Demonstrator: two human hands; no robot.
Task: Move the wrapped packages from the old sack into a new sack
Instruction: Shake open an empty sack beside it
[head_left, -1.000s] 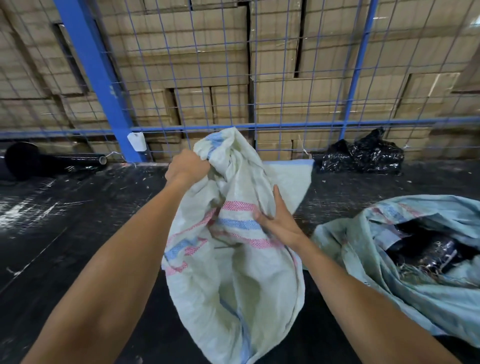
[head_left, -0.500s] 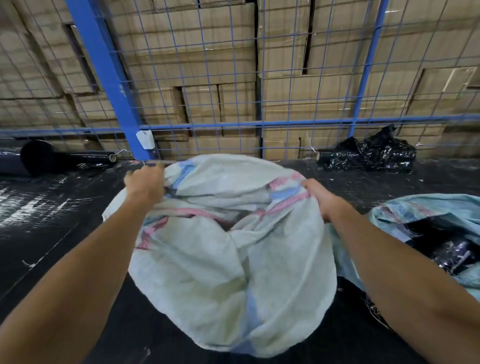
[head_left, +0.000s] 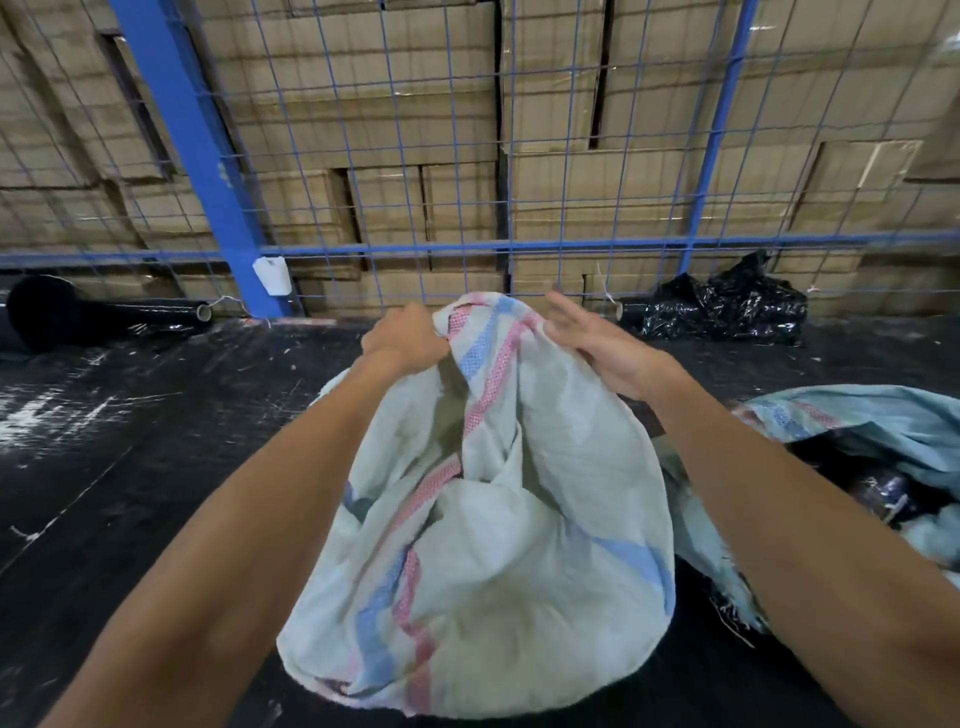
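Observation:
A pale woven new sack (head_left: 498, 545) with pink and blue stripes hangs bunched in front of me over the black surface. My left hand (head_left: 405, 338) is clenched on its top edge at the left. My right hand (head_left: 602, 343) rests against the top edge at the right, fingers stretched out and apart, thumb side on the cloth. At the right edge lies the old sack (head_left: 883, 415), light blue and slumped open, with dark wrapped packages (head_left: 883, 493) showing inside its mouth.
A black plastic-covered surface (head_left: 130, 441) runs under everything. A blue wire-mesh fence (head_left: 467, 244) with a blue post (head_left: 197, 171) stands behind, with cardboard boxes beyond. A black film roll (head_left: 104, 317) lies at far left and a crumpled black plastic bag (head_left: 727, 306) at far right.
The sack's mouth, spread wide half a second ago, has been drawn together; both hands have come toward the middle. My right hand's fingers have loosened from a fist to stretched out.

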